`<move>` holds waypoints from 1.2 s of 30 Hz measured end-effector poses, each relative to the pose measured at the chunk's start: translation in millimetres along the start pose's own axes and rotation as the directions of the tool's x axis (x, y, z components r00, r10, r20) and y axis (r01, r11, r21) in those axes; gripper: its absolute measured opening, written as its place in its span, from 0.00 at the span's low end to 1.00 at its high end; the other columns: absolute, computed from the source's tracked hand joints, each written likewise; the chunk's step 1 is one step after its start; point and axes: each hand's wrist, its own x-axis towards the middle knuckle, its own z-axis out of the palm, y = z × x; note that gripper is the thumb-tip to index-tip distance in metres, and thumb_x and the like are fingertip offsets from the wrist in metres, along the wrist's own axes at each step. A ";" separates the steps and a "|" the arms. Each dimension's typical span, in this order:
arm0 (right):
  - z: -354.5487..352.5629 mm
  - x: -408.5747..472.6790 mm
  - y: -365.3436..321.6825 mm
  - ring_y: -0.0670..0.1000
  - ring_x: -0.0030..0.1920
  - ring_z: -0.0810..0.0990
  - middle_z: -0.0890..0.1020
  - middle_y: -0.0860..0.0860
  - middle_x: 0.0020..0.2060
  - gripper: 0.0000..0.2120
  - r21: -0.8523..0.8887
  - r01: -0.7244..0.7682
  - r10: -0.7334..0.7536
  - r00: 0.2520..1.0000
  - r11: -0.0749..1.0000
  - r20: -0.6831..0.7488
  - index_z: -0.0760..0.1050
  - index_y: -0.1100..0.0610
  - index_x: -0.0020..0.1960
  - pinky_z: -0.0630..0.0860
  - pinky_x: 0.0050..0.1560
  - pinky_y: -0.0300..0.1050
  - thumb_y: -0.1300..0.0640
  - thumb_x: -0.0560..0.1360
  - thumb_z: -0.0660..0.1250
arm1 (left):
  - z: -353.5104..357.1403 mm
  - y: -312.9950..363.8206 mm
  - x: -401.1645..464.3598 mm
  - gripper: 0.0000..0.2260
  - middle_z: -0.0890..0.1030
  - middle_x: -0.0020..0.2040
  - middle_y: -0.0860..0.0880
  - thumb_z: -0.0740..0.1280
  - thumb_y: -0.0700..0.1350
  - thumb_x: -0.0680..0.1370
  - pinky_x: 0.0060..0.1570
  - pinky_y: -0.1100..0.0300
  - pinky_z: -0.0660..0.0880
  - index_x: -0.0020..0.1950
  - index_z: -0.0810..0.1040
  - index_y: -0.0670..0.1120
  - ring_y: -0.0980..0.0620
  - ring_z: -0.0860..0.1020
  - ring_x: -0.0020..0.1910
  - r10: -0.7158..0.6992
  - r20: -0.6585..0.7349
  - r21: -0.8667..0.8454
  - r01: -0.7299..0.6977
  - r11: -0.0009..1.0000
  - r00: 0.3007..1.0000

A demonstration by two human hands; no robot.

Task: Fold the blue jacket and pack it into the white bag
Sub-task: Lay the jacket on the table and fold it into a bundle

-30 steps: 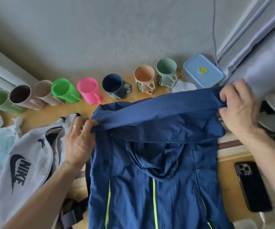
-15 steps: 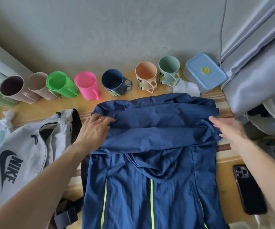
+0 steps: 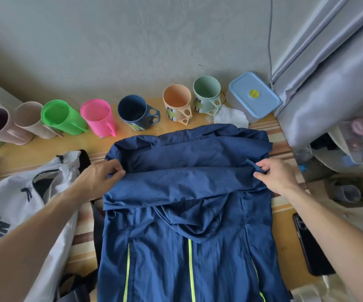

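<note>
The blue jacket (image 3: 187, 247) with neon yellow zip lines lies spread on the wooden table, its far part folded back toward me in a band across the hood. My left hand (image 3: 98, 182) pinches the left end of that folded band. My right hand (image 3: 274, 177) pinches the right end, with a small tab of cloth between thumb and finger. The white bag (image 3: 21, 205) with a dark logo lies flat to the left of the jacket, partly under my left forearm.
A row of several coloured mugs (image 3: 97, 117) lines the wall at the back, ending in a blue lidded box (image 3: 253, 95). A black phone (image 3: 311, 247) lies at the right of the jacket. Grey curtain (image 3: 333, 73) and cluttered items fill the right side.
The folded band, held up a second ago, has been laid down over the jacket. Both hands moved down and now pinch its two ends.
</note>
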 end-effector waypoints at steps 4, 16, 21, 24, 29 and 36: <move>-21.4 -4.8 1.8 0.52 0.35 0.80 0.83 0.55 0.40 0.07 0.483 -0.165 0.193 0.981 0.860 -0.007 0.82 0.60 0.52 0.73 0.36 0.42 0.63 0.74 0.74 | -5.7 -9.3 -2.2 0.05 0.84 0.39 0.55 0.73 0.42 0.76 0.46 0.71 0.73 0.43 0.81 0.51 0.61 0.81 0.43 -0.066 -0.102 -0.112 0.054 0.992 0.993; -21.4 -24.7 -1.1 0.59 0.34 0.75 0.72 0.58 0.25 0.31 0.243 -0.217 0.198 0.975 0.945 0.099 0.67 0.58 0.27 0.68 0.36 0.49 0.33 0.68 0.73 | 8.3 -1.6 -1.3 0.04 0.80 0.43 0.52 0.66 0.44 0.78 0.51 0.46 0.75 0.49 0.72 0.52 0.47 0.77 0.44 0.177 -0.055 0.052 -0.174 0.983 0.983; -25.5 -12.6 -10.5 0.54 0.46 0.81 0.84 0.68 0.52 0.18 0.591 -0.038 0.146 0.980 0.806 -0.136 0.84 0.63 0.52 0.77 0.45 0.45 0.47 0.77 0.71 | -7.1 -1.7 7.8 0.12 0.84 0.49 0.51 0.73 0.33 0.74 0.53 0.52 0.76 0.50 0.84 0.50 0.48 0.82 0.47 0.107 -0.156 -0.009 -0.109 0.994 0.982; -28.2 -4.5 -13.4 0.59 0.54 0.82 0.80 0.70 0.59 0.20 0.709 -0.003 0.149 0.978 0.705 -0.144 0.81 0.58 0.60 0.75 0.50 0.46 0.44 0.77 0.70 | -16.2 6.1 16.8 0.18 0.81 0.51 0.54 0.73 0.30 0.70 0.56 0.54 0.75 0.55 0.84 0.46 0.46 0.80 0.51 0.139 -0.183 0.000 -0.141 0.990 0.973; -28.3 9.6 -11.4 0.57 0.67 0.77 0.79 0.52 0.68 0.32 0.415 -0.069 0.088 0.996 0.907 -0.025 0.72 0.49 0.71 0.73 0.69 0.61 0.33 0.74 0.67 | -10.9 20.2 24.3 0.27 0.73 0.57 0.43 0.68 0.28 0.64 0.51 0.46 0.72 0.60 0.78 0.47 0.39 0.72 0.53 0.125 -0.253 0.250 -0.061 0.966 0.959; -30.4 12.0 -8.3 0.55 0.72 0.72 0.68 0.49 0.77 0.42 0.339 -0.132 0.109 0.990 0.931 0.088 0.59 0.50 0.81 0.71 0.70 0.54 0.44 0.73 0.75 | 28.6 18.8 -2.8 0.26 0.76 0.54 0.44 0.80 0.47 0.65 0.46 0.47 0.77 0.60 0.78 0.47 0.42 0.77 0.50 0.257 0.029 0.628 -0.218 0.747 0.966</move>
